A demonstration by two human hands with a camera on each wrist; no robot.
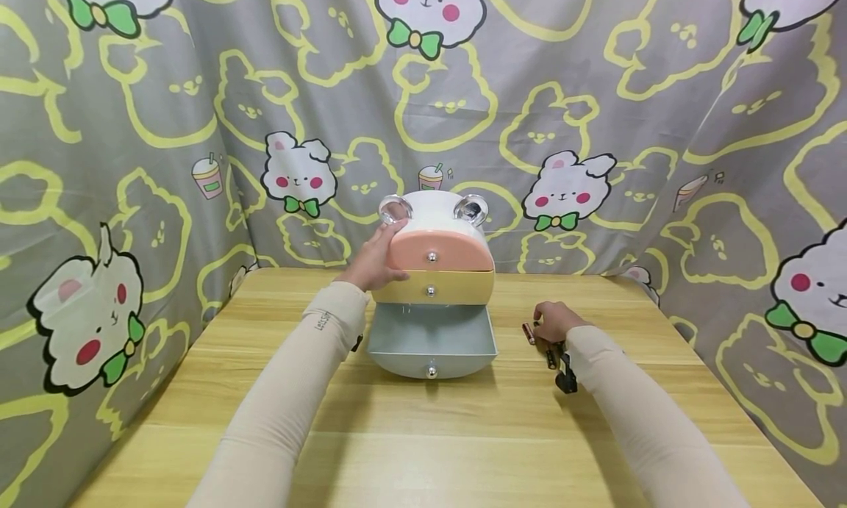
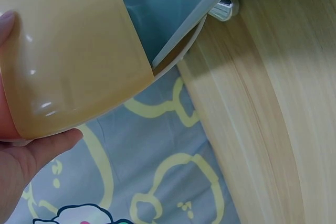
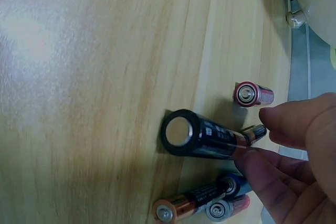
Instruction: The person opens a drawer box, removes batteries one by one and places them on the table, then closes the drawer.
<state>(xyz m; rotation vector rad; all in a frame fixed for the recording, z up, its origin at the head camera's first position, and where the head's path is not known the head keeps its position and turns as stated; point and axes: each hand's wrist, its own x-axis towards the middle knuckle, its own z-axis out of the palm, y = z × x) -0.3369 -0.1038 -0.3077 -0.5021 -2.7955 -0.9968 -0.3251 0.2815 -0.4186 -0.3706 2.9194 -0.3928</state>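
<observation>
A drawer box (image 1: pixel 440 251) has a coral top drawer, a yellow middle drawer (image 2: pixel 79 51) and a grey-blue bottom drawer (image 1: pixel 431 331), which is pulled out. My left hand (image 1: pixel 377 262) rests against its upper left side, thumb on the front, fingers extended. To the right, my right hand (image 1: pixel 559 322) reaches down among small batteries on the table. Its fingertips are parted around a small battery (image 3: pixel 254 133), one right at the end of a black battery (image 3: pixel 205 139). A red battery (image 3: pixel 253 94) lies just beyond; a copper-and-black battery (image 3: pixel 189 201) is nearer the palm.
A blue battery (image 3: pixel 234 184) and a pinkish battery (image 3: pixel 228 208) lie beside the copper-and-black one. Clear round ears (image 1: pixel 471 210) stick up from the box top. The wooden table (image 1: pixel 423 449) is bordered by a patterned curtain (image 1: pixel 357 162) behind and at both sides.
</observation>
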